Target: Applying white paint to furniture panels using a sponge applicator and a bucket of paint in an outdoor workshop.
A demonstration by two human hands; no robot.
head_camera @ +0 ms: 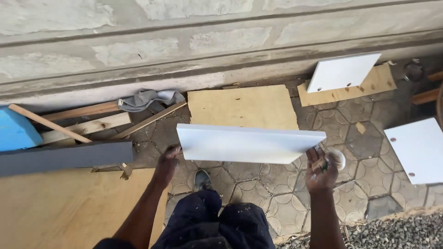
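White-painted board (247,144) hangs level in front of the person, above the patterned paving (277,203) — the left hand (167,161) closes on its left end, the right hand (320,171) props the right corner from beneath while also gripping what looks like a brush or small tool, hard to tell. Held by its ends, the face stays untouched. Two more white panels (342,71) lie near a plywood sheet (242,107).

Held panel (249,144): plain white. Far right panel (342,71): white, brown dots. Plywood sheet (242,107): tan. Left block (16,130): bright blue. Plank (64,157): grey. Paving (364,138): grey, interlocking tile pattern. Trousers (207,221): dark navy, pale specks
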